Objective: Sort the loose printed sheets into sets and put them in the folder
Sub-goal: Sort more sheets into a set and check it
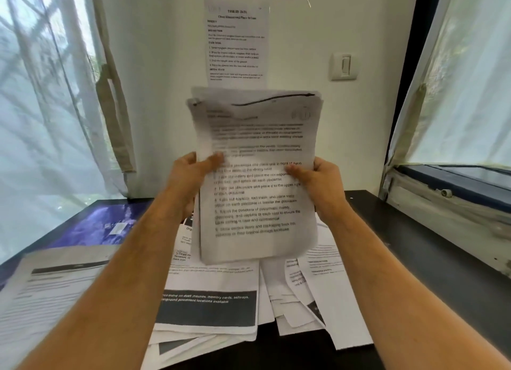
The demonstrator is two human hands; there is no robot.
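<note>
Two bare hands hold a thick stack of printed sheets point(257, 176) upright in the air, above a dark table point(409, 248). The left hand point(190, 176) grips the stack's left edge, thumb pressed across the front page. The right hand point(318, 181) grips the right edge the same way, thumb on the front and fingers hidden behind the paper. The front page carries numbered lines of text, blurred, and the top edges of the sheets are uneven.

Below the raised stack, more loose sheets point(210, 295) lie spread and overlapping on the table; one has a dark grey band with white lettering. Further right lies another fan of pages point(326, 292). At the left edge of the table lies a tilted page with a dark header point(58, 284), and behind it a blue-purple folder point(102, 225) lies flat.

On the white wall behind, a printed notice point(236, 41) is taped up, with a light switch point(344, 66) to its right. Sheer curtains point(41, 93) hang over windows on both sides.
</note>
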